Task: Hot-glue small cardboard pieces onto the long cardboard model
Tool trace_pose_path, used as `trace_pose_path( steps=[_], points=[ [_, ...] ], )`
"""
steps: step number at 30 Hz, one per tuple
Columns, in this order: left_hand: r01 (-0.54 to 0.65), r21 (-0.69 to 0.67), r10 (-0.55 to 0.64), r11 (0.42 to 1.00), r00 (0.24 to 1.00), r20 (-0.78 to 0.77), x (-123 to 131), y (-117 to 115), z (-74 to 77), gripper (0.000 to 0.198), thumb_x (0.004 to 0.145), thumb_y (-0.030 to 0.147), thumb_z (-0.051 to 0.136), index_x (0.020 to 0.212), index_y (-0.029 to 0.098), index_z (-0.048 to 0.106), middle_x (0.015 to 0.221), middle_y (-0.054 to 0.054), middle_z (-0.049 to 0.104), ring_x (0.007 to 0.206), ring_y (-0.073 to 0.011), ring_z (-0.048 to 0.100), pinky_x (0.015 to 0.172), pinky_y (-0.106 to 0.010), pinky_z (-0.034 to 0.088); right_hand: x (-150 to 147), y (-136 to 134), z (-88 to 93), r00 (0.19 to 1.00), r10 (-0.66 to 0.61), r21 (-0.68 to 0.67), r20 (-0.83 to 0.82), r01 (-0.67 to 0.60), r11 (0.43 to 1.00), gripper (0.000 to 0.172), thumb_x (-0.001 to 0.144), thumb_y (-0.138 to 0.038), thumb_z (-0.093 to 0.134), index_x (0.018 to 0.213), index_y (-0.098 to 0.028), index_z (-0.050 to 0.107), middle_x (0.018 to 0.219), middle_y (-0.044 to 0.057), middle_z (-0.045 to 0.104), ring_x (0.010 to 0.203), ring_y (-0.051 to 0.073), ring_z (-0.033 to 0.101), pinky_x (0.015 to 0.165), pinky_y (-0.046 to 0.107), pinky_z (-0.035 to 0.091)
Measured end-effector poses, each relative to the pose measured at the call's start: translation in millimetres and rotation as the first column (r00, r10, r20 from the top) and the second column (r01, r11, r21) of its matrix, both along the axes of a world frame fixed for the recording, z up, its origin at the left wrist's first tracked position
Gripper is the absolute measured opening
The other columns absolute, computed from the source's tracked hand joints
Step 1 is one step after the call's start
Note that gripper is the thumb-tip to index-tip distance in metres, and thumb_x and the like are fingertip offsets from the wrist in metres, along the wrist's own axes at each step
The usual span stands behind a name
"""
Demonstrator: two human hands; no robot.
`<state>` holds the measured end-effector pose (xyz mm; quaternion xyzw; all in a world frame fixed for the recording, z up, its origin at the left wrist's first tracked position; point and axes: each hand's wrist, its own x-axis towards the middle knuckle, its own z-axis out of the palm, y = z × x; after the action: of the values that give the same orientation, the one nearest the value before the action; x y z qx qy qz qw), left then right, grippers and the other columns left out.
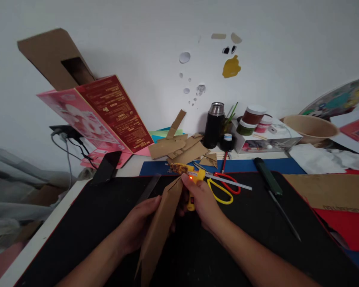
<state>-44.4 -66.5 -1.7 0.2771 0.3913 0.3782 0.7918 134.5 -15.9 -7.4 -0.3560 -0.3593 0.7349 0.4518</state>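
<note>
A folded strip of brown cardboard (161, 219) stands on edge between my hands over the black mat. My left hand (140, 223) grips its left side, thumb on the near face, other fingers behind it. My right hand (202, 197) pinches the far upper corner of the cardboard with the thumb; its other fingers are mostly hidden. Just beyond the right hand lies a yellow glue gun (200, 174) with a lit red light and a glue stick out of its back. Whether the right hand touches the glue gun is unclear.
Yellow-handled and red-handled scissors (219, 195) lie right of the glue gun. A green cutter (267, 175) rests further right. Cardboard scraps (188, 149), a black thermos (214, 125) and paint jars (253, 115) stand behind. At left are a phone (107, 165) and a clear ruler (149, 188).
</note>
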Motion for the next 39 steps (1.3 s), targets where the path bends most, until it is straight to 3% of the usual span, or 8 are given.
trace_pose_path(
  steps=[9,12,16,21,25,30,35,39],
  points=[
    [-0.230,-0.032,0.225,0.973,0.969,-0.102,-4.2,4.4,-2.4,0.053,0.064,0.053,0.099,0.100,0.017,0.085,0.088,-0.008,0.083,0.073,-0.0197,0.074,0.065,-0.025,0.057,2.5,2.4,0.0,0.997,-0.060,0.019,0.058,0.059,0.998,0.065,0.073,-0.081,0.078,0.068,-0.018,0.062,0.047,-0.006,0.052,0.034,0.009,0.051,0.035,0.018,0.035],
    [-0.380,0.048,0.382,0.924,0.923,-0.045,-8.4,10.4,-4.3,0.055,0.065,0.053,0.097,0.107,0.019,0.084,0.099,-0.007,0.084,0.085,-0.0241,0.076,0.077,-0.031,0.061,3.0,2.2,1.8,0.997,-0.056,0.015,0.047,0.055,0.998,0.063,0.075,-0.078,0.079,0.084,-0.017,0.067,0.051,-0.008,0.055,0.035,0.009,0.053,0.036,0.018,0.036],
    [-0.507,0.141,0.512,0.850,0.859,-0.002,-14.1,16.7,-8.3,0.051,0.072,0.054,0.092,0.110,0.022,0.082,0.104,-0.005,0.083,0.096,-0.0269,0.076,0.086,-0.034,0.061,2.7,3.1,0.3,0.997,-0.047,0.011,0.057,0.047,0.999,0.063,0.075,-0.078,0.079,0.087,-0.017,0.066,0.055,-0.006,0.059,0.036,0.010,0.054,0.036,0.019,0.037],
    [-0.529,0.151,0.537,0.835,0.843,-0.017,-19.6,18.3,-11.9,0.053,0.076,0.059,0.088,0.112,0.021,0.081,0.113,-0.008,0.082,0.104,-0.0297,0.074,0.090,-0.037,0.061,2.6,4.7,-5.9,0.992,-0.019,0.069,0.122,0.010,0.998,0.062,0.078,-0.078,0.076,0.082,-0.017,0.065,0.063,-0.004,0.062,0.039,0.009,0.057,0.040,0.020,0.035],
    [-0.524,0.138,0.527,0.841,0.850,0.016,-18.7,18.2,-7.9,0.054,0.075,0.061,0.089,0.113,0.023,0.082,0.114,-0.008,0.082,0.097,-0.0272,0.076,0.082,-0.035,0.063,1.1,1.4,-8.3,0.975,0.099,0.105,0.201,-0.122,0.987,0.062,0.082,-0.079,0.071,0.076,-0.018,0.063,0.061,-0.003,0.060,0.043,0.010,0.057,0.044,0.022,0.035],
    [-0.554,0.195,0.556,0.809,0.829,0.050,-16.2,20.2,-5.0,0.054,0.069,0.056,0.095,0.113,0.026,0.082,0.111,-0.004,0.083,0.102,-0.0245,0.075,0.088,-0.031,0.062,-2.3,-3.8,-6.6,0.967,0.098,0.091,0.236,-0.122,0.988,0.058,0.072,-0.074,0.083,0.088,-0.020,0.066,0.074,-0.002,0.064,0.065,0.016,0.060,0.058,0.026,0.047],
    [-0.539,0.247,0.553,0.805,0.833,0.013,-18.9,21.1,-10.3,0.050,0.075,0.054,0.092,0.113,0.024,0.082,0.114,-0.007,0.082,0.103,-0.0255,0.076,0.091,-0.034,0.062,-1.2,-2.9,-2.7,0.964,0.173,-0.019,0.203,-0.173,0.985,0.056,0.067,-0.064,0.090,0.095,-0.024,0.063,0.074,-0.004,0.062,0.062,0.018,0.058,0.053,0.029,0.048],
    [-0.509,0.277,0.538,0.815,0.843,-0.032,-20.1,20.0,-9.9,0.047,0.075,0.053,0.092,0.110,0.022,0.082,0.107,-0.009,0.082,0.097,-0.0274,0.076,0.088,-0.038,0.062,1.7,-2.5,2.0,0.962,0.167,0.029,0.218,-0.177,0.984,0.048,0.067,-0.054,0.092,0.091,-0.023,0.064,0.076,-0.004,0.062,0.066,0.017,0.059,0.058,0.028,0.049]
  ],
)
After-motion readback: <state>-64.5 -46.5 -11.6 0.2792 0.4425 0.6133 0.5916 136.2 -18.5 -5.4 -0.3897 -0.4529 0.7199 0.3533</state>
